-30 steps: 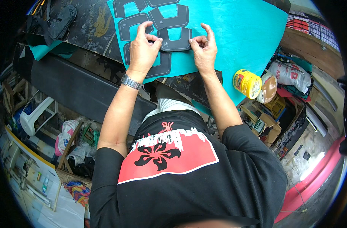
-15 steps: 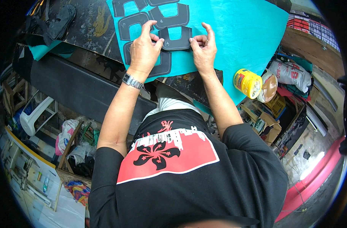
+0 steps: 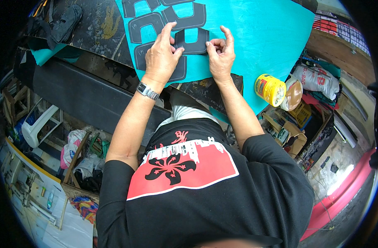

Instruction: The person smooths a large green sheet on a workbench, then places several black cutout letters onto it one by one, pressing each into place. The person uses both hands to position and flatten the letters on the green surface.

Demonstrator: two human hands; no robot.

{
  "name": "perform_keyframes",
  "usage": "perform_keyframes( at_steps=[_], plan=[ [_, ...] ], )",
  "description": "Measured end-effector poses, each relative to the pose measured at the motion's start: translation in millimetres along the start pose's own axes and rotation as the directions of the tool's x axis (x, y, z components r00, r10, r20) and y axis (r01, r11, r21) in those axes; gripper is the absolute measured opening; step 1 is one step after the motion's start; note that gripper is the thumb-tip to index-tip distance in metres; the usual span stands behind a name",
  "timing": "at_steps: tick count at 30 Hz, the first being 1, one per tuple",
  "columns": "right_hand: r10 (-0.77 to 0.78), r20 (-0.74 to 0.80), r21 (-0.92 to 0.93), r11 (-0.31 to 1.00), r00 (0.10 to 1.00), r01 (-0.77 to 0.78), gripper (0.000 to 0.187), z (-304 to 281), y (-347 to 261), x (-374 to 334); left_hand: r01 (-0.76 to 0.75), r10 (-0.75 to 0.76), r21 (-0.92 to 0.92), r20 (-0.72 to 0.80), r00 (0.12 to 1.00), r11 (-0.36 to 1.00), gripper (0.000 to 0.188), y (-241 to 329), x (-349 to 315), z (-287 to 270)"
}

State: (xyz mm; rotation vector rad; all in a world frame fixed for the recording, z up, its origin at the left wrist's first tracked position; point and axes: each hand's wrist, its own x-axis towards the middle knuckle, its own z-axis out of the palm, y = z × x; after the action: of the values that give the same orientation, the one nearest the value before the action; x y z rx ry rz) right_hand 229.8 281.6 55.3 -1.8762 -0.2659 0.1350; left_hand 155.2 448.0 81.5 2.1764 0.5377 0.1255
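A dark grey U-shaped panel with pale stitching along its edge lies on a turquoise sheet. My right hand pinches its right edge between thumb and curled fingers, the index finger raised. At the lower left corner of that panel is my left hand, its thumb stretched out and apart from the index finger. The left hand wears a metal wristwatch. Similar stitched grey panels lie in rows beyond and to the left; one is partly hidden under my left hand.
The turquoise sheet covers much of the dark table. A yellow tub stands at its right edge, beside a brown-filled container. Black cloth lies at the far left. A long black bench and a white plastic stool are at the left.
My left hand has shifted slightly right and nearer, its thumb moving from the panel's left edge to its lower left corner. The right hand stays at the right edge.
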Motion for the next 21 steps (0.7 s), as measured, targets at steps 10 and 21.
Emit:
perform_keyframes(
  at_steps=[10,21],
  plan=[
    [0.002,0.012,-0.079,0.997,1.0,-0.001,0.066,0,-3,1,0.002,0.003,0.079,-0.072,0.997,0.997,0.086,-2,2,-1],
    [-0.01,0.049,0.072,0.997,0.999,0.006,0.062,-5,-20,-2,0.064,-0.066,-0.096,-0.016,0.998,0.993,0.063,-10,0,-5]
  ],
)
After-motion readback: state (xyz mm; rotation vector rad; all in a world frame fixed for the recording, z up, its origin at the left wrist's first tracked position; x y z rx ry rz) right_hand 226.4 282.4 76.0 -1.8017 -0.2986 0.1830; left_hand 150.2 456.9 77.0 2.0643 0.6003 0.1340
